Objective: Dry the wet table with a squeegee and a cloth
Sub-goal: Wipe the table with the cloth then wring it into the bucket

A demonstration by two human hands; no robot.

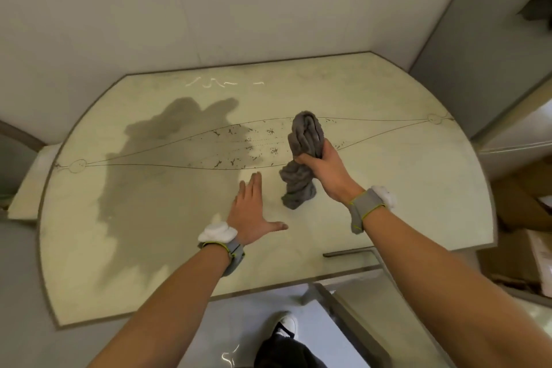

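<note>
Head view looks down on a pale cream half-round stone desk (412, 188), and the landmark on it is a dark wet patch (155, 194) — a broad grey stain spread over the desk's left half.

To the right of the wet patch, over dry stone, my right grip (324, 166) is closed round the middle of a crumpled grey terry cloth (304, 134). Fingers and thumb wrap it. One bunch stands up above the fist and the other hangs twisted below it, toward the desk. Whether that lower end touches the stone I cannot tell.

My left grip (249, 212) lies between the wet patch and the cloth, just off the patch's right edge — fingers straight and close together, thumb spread wide, palm down, holding nothing. I cannot tell whether it rests on the surface or hovers just over it.

Each wrist carries a grey band with yellow-green edging and a white fluffy pad: the left wristband (231, 251) and the right wristband (366, 207).

A thin dark lens-shaped line pattern (373, 134) crosses the desk, running through the upper part of the wet patch and on behind the cloth. Beyond the patch, near the far edge, lie a few bright white streaks (215, 83). On my side of the patch, past the desk's near edge, a white shoe (288, 323) stands on the floor.
</note>
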